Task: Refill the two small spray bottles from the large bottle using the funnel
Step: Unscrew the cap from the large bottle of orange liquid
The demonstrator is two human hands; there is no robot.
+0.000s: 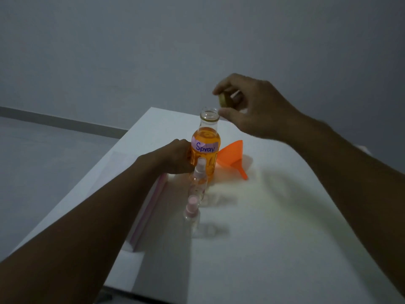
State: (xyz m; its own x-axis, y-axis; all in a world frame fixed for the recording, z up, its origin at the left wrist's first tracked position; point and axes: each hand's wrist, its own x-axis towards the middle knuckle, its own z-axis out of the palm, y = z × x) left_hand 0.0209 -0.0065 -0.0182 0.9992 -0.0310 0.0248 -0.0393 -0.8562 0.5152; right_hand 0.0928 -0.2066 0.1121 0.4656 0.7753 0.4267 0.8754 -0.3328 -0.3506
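Bottle: open, likely heavy, slick; left hand wraps body. Right hand pinches cap at 1 o'clock.

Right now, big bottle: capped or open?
Open. The large bottle has a bare mouth, and the right hand holds the cap beside it; the left hand steadies its body.
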